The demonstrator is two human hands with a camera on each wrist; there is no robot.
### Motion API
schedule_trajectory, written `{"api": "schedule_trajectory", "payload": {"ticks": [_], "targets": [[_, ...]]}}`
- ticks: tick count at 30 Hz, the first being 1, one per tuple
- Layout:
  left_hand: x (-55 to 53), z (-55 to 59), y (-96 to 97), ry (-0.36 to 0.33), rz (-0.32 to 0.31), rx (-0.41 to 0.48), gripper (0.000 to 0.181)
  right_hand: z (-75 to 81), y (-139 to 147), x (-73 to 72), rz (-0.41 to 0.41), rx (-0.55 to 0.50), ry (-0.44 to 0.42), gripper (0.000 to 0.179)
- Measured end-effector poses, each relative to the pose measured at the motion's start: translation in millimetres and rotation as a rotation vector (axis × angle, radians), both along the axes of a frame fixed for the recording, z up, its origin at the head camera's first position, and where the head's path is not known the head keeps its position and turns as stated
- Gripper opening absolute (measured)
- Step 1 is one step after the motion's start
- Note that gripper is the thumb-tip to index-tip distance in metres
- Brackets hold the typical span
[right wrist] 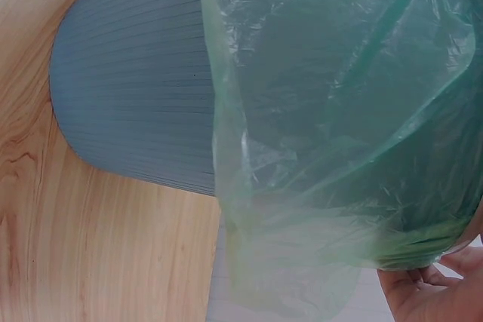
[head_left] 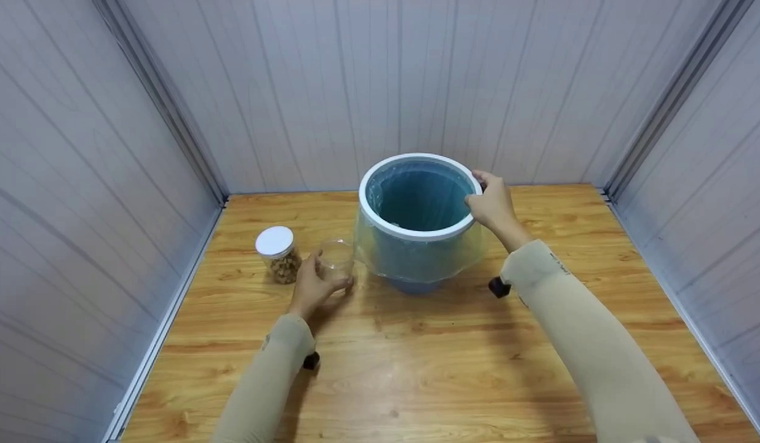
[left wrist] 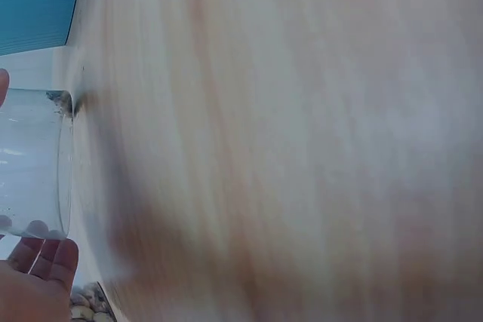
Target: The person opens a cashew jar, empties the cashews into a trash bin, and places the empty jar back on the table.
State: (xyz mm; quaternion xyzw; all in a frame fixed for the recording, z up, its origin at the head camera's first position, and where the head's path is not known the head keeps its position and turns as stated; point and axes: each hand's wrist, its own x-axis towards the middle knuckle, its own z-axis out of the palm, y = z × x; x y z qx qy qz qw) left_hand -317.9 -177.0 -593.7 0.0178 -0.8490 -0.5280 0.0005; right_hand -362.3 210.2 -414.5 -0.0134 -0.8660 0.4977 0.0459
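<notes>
My left hand (head_left: 316, 284) grips a clear, lidless jar (head_left: 336, 261), thumb on one side and fingers on the other. In the left wrist view the jar (left wrist: 30, 164) is see-through, with a small dark bit near its bottom edge, close to the tabletop. My right hand (head_left: 494, 203) pinches the white rim (head_left: 417, 234) of a blue trash can (head_left: 415, 287) at its right side. A thin greenish plastic bag (right wrist: 302, 111) lines the can and hangs over its outside. The can stands upright, its ribbed wall (right wrist: 136, 81) showing below the bag.
A jar of nuts (head_left: 285, 266) with a white lid (head_left: 274, 240) stands just left of my left hand. The wooden tabletop (head_left: 380, 369) is bounded by a pale panelled back wall (head_left: 294, 92) and side walls (head_left: 60, 215).
</notes>
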Motion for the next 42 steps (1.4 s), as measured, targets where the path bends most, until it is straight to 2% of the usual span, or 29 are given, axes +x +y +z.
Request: {"api": "schedule_trajectory", "payload": {"ticks": [5,14,22,33,42], "targets": [[3.4,0.3,-3.0,-0.010,0.020,-0.017,0.098,0.1,-1,0.9,0.005,-0.002,-0.004,0.066],[8.0,0.5,-5.5,-0.055,0.033,-0.028,0.110,0.3,0,-1.1,0.003,0.002,0.009,0.067],[8.4,-1.5,-8.0,-0.049,0.027,-0.024,0.111,-0.6,1,-2.2,-0.001,0.008,0.023,0.067],[13.7,-2.9,-13.7,-0.025,-0.027,0.009,0.109,-0.3,1,-1.9,0.006,-0.002,-0.016,0.067],[19.6,0.9,-19.2,-0.011,-0.074,-0.077,0.105,0.1,2,-2.4,0.006,0.004,-0.005,0.066]]}}
